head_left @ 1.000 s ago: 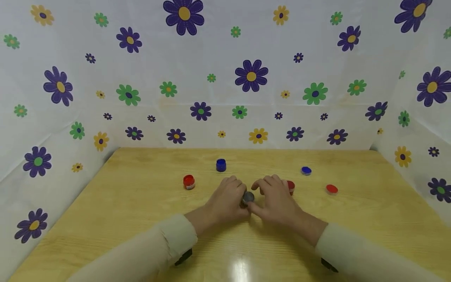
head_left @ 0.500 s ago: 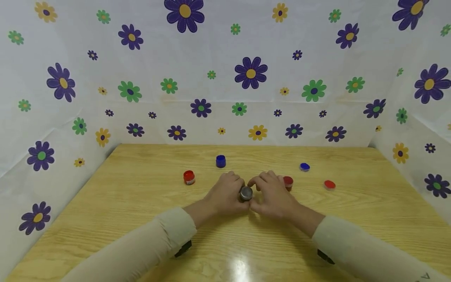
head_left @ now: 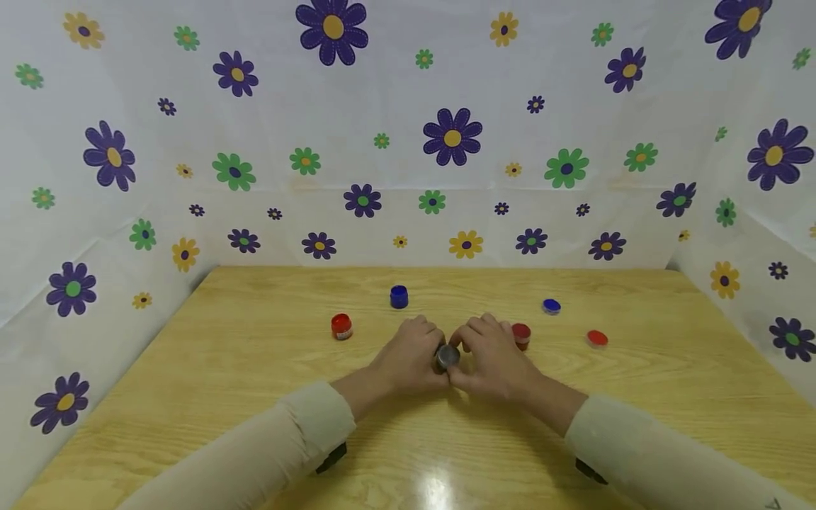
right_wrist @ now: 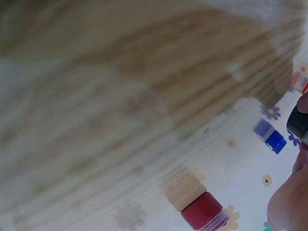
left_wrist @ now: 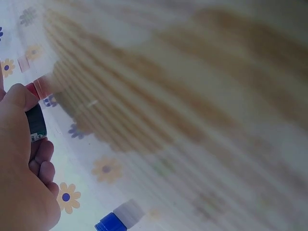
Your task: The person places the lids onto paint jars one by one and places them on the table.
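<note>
Between both hands, at the middle of the table, is a small dark paint jar with a greyish round top. My left hand grips its side from the left. Its dark wall and a bit of white label show in the left wrist view, beside the left hand. From the other side my right hand pinches the jar's lid at the rim between thumb and forefinger. Only part of the right hand appears in the right wrist view. Just beyond its knuckles stands a dark red jar.
An uncovered red paint jar and a blue paint jar stand at the back left. A blue lid and a red lid lie to the right on the wooden table. Flower-printed cloth encloses the table.
My right forefinger and thumb have closed in on the jar's rim from a wider spread. The left hand stays round the jar, and the other jars and lids keep their places.
</note>
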Demonstrator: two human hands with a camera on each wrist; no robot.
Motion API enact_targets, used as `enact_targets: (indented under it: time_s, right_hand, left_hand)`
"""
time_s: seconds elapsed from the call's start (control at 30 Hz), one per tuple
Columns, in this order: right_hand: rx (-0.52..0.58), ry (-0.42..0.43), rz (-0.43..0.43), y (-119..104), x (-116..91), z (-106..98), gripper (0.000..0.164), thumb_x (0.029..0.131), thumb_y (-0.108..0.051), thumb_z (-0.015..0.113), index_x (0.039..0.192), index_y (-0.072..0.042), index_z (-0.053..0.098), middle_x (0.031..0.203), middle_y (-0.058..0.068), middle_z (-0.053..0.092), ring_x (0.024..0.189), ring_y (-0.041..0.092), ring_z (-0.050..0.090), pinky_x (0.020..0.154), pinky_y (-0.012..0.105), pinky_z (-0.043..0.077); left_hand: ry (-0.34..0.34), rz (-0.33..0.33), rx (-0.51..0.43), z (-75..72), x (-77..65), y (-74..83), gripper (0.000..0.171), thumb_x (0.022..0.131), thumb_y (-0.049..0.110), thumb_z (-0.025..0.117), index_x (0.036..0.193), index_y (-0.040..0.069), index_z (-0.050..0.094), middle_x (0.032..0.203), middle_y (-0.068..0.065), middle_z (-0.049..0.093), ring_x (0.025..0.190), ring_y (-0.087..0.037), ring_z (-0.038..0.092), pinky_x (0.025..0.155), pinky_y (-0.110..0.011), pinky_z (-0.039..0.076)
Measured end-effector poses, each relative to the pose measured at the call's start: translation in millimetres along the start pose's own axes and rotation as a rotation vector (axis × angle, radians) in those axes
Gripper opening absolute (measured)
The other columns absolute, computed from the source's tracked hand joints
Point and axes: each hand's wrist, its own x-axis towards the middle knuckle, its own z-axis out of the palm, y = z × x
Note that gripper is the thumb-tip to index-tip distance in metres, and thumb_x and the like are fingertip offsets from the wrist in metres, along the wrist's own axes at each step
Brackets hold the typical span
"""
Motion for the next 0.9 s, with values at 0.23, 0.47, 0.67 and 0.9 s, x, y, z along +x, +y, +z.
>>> enact_targets:
  time_s: [0.23,0.47,0.67,0.9]
  right_hand:
    - [-0.023,0.006,0.019,-3.1,-0.2,-0.1,0.027,0.080,-0.035,0.074,0.094,-0.014,0.066,0.088,-0.003,0.058,0.083,0.014,0.041,0.078,0.035,0.031]
    - [-0.049,-0.013,0.046,-3.1,0.7,-0.5,0.026,0.080,-0.038,0.074,0.089,-0.017,0.063,0.090,-0.004,0.061,0.084,0.014,0.042,0.078,0.036,0.032]
    - [-0.059,-0.011,0.065,-3.0,0.2,-0.5,0.025,0.081,-0.040,0.073,0.088,-0.018,0.063,0.090,-0.005,0.061,0.083,0.014,0.042,0.077,0.036,0.031]
    - [-0.096,0.000,0.057,-3.3,0.2,-1.2,0.032,0.081,-0.047,0.074,0.073,-0.021,0.058,0.075,-0.008,0.052,0.077,0.013,0.040,0.073,0.033,0.029]
  left_hand:
    - [0.000,0.004,-0.003,0.1,-0.9,1.3,0.032,0.075,0.042,0.078,0.075,0.016,0.060,0.069,0.008,0.052,0.070,-0.009,0.042,0.067,-0.024,0.033]
    - [-0.012,-0.002,0.010,0.6,0.1,2.6,0.032,0.075,0.043,0.079,0.075,0.017,0.060,0.069,0.009,0.052,0.070,-0.009,0.042,0.067,-0.023,0.033]
    - [-0.003,0.003,-0.004,1.0,-0.2,3.4,0.031,0.075,0.041,0.079,0.074,0.016,0.060,0.069,0.008,0.053,0.070,-0.009,0.043,0.067,-0.023,0.033]
    - [-0.022,0.012,-0.047,1.6,0.6,4.1,0.033,0.073,0.038,0.079,0.067,0.018,0.054,0.064,0.010,0.047,0.068,-0.009,0.041,0.069,-0.024,0.034]
